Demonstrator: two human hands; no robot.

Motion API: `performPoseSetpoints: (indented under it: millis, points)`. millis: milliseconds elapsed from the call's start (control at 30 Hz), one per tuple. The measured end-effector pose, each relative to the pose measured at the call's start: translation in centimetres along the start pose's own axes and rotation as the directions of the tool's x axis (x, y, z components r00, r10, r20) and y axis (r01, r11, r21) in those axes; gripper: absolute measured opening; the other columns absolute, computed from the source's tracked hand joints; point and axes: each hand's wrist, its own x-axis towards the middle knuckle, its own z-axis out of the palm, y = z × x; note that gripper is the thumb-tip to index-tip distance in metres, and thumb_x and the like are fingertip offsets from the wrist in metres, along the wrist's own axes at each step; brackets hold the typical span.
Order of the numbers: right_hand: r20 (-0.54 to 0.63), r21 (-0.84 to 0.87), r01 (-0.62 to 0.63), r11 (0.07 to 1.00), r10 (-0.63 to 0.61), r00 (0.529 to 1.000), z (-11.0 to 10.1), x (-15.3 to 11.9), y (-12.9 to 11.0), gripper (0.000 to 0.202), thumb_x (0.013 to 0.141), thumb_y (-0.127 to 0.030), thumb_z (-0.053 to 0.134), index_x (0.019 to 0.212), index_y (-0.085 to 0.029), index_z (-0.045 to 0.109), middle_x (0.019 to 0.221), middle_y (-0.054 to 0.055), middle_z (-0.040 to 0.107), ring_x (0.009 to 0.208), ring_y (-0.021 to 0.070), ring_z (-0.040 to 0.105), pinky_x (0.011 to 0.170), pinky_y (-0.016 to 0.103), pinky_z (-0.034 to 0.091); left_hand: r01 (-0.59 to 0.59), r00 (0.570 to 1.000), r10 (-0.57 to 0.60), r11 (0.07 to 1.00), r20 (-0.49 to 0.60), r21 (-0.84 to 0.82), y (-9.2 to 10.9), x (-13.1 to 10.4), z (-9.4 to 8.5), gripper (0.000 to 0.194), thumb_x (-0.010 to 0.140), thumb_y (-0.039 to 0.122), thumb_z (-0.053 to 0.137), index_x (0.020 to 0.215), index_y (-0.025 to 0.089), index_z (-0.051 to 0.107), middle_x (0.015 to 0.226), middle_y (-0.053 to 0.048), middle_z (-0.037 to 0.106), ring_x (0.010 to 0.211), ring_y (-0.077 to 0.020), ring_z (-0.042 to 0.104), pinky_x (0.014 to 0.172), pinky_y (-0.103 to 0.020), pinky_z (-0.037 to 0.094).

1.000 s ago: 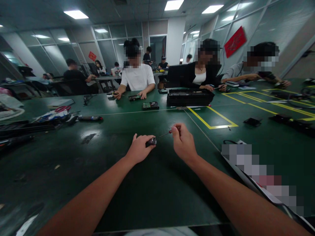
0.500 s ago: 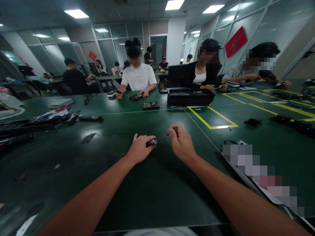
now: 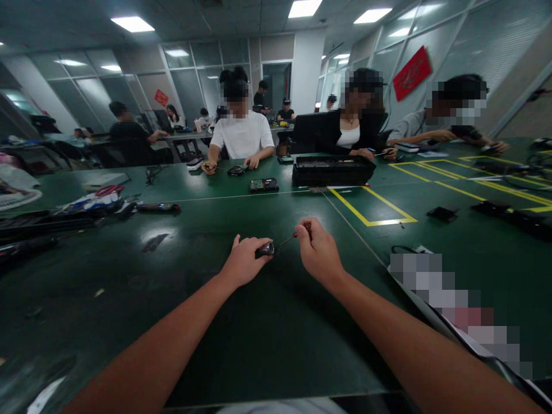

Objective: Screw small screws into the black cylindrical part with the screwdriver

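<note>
Gripping: left hand, dark cylinder; right hand, screwdriver (probably).

The left hand covers most of the dark tube — we only see its end. The right hand hides much of the screwdriver, whose tip looks too tiny for us. Blurry squares cover the long pale thing.

Lit rectangular white lights are set in the grey panelled ceiling. Framed glass partitions stand either side of a square white column. A red rectangular hanging is mounted at right. A smooth dark-green table fills the foreground; a black chair stands beyond.
</note>
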Motion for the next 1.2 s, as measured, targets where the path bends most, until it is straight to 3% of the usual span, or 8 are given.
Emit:
performPoseSetpoints:
  millis: [133,300,433,633,767,900,1067,1200]
  points:
    - [-0.038,-0.018,-0.025,1.0,0.024,0.999,-0.2,0.1,0.0,0.021,0.099,-0.038,0.041,0.094,-0.022,0.054,0.078,0.004,0.067,0.068,0.0218,0.062,0.063,0.033,0.039,0.007,1.0,-0.007,1.0,-0.015,-0.025,0.1,0.1,-0.1,0.036,0.09,0.031,0.067,0.126,0.028,0.064,0.113,-0.003,0.069,0.112,-0.0264,0.06,0.119,-0.065,0.014]
    - [-0.05,0.023,-0.023,0.999,0.024,0.998,-0.1,0.0,0.0,0.022,0.1,-0.04,0.043,0.098,-0.022,0.056,0.084,0.006,0.069,0.073,0.0225,0.065,0.066,0.034,0.043,-0.011,0.993,-0.008,0.988,-0.12,-0.157,0.4,0.0,-0.4,0.029,0.087,0.026,0.068,0.116,0.023,0.067,0.114,-0.006,0.067,0.106,-0.0241,0.062,0.1,-0.043,0.048]
    - [-0.068,0.068,-0.014,0.998,0.018,0.998,-0.1,0.0,0.1,0.023,0.1,-0.04,0.044,0.104,-0.021,0.057,0.089,0.007,0.069,0.079,0.0234,0.066,0.071,0.036,0.046,0.027,0.972,-0.101,0.946,-0.213,-0.324,0.4,0.0,-0.4,0.043,0.089,0.03,0.065,0.132,0.024,0.058,0.123,-0.007,0.065,0.112,-0.0238,0.061,0.101,-0.04,0.047]
    - [-0.112,0.093,-0.007,0.996,0.018,0.993,-0.2,0.0,0.2,0.025,0.1,-0.041,0.044,0.107,-0.021,0.058,0.091,0.007,0.069,0.081,0.0241,0.066,0.075,0.038,0.048,0.133,0.967,-0.243,0.73,-0.073,-0.67,0.9,0.9,-1.0,0.034,0.092,0.031,0.051,0.125,0.02,0.052,0.105,-0.007,0.065,0.084,-0.0173,0.064,0.074,-0.03,0.052]
    - [-0.135,0.104,0.009,0.995,0.005,0.991,-0.2,0.0,0.2,0.024,0.1,-0.041,0.045,0.107,-0.022,0.058,0.092,0.007,0.069,0.083,0.024,0.066,0.076,0.038,0.049,0.242,0.966,-0.257,0.858,0.03,-0.452,2.4,1.7,-2.0,0.031,0.087,0.045,0.064,0.104,0.019,0.059,0.081,-0.003,0.063,0.071,-0.0184,0.061,0.065,-0.03,0.049]
    - [-0.143,0.106,0.009,0.994,0.007,0.99,-0.2,0.0,0.2,0.023,0.099,-0.039,0.045,0.107,-0.022,0.058,0.094,0.008,0.07,0.086,0.0247,0.067,0.078,0.039,0.049,0.119,0.986,-0.1,0.982,0.131,-0.147,3.9,2.8,-1.6,0.018,0.088,0.035,0.066,0.097,0.019,0.069,0.096,-0.007,0.071,0.09,-0.0245,0.067,0.082,-0.037,0.051]
    - [-0.15,0.109,-0.003,0.994,0.02,0.989,-0.2,0.2,0.3,0.024,0.099,-0.039,0.045,0.107,-0.022,0.058,0.094,0.009,0.071,0.086,0.0253,0.068,0.079,0.04,0.049,0.024,0.976,-0.058,0.987,0.21,0.158,4.5,4.5,0.7,0.032,0.091,0.028,0.062,0.12,0.018,0.069,0.118,-0.015,0.069,0.108,-0.0315,0.066,0.092,-0.043,0.051]
    - [-0.14,0.112,0.0,0.994,0.015,0.99,-0.3,0.2,0.2,0.022,0.099,-0.038,0.044,0.106,-0.022,0.058,0.093,0.007,0.071,0.085,0.0244,0.068,0.077,0.039,0.049,0.016,0.972,-0.062,0.98,0.227,0.199,4.4,5.4,1.3,0.018,0.09,0.026,0.061,0.096,0.018,0.075,0.1,-0.014,0.073,0.097,-0.0317,0.068,0.088,-0.043,0.052]
